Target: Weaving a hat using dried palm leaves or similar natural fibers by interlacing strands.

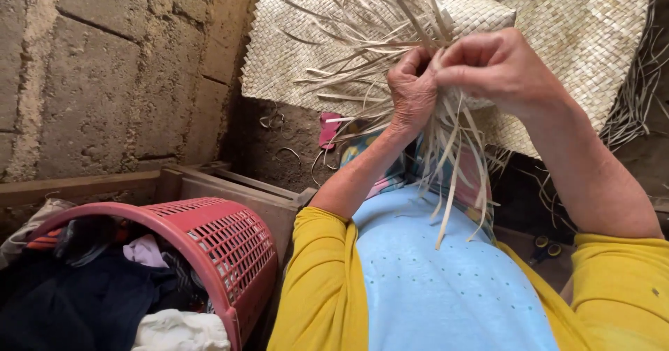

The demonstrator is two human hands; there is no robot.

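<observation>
Pale dried leaf strips (446,163) are bunching between the 2 hands, and both hands are working at the edge of a half-woven piece (481,13) held up in front of the person's chest. The left hand (412,89) is closing around a sheaf of loose strips, fingers curled tight on them. The right hand (498,65) is pinching a few strips just beside it, thumb and forefinger pressed together, so the 2 hands are nearly touching. Loose ends are hanging below the hands over a light blue top, and more are fanning out above the left hand.

Behind the hands, a large finished woven mat (592,37) is leaning against the rough block wall (104,65). Down to the left of the left elbow, a red plastic laundry basket (230,246) is tilting, stuffed with clothes.

Judging from the grip, doing this well is a matter of keeping the left hand clamped firmly so the plaited rows are not slackening, while the right hand is separating 1 strip at a time and drawing it flat, untwisted, snug against the woven edge.
</observation>
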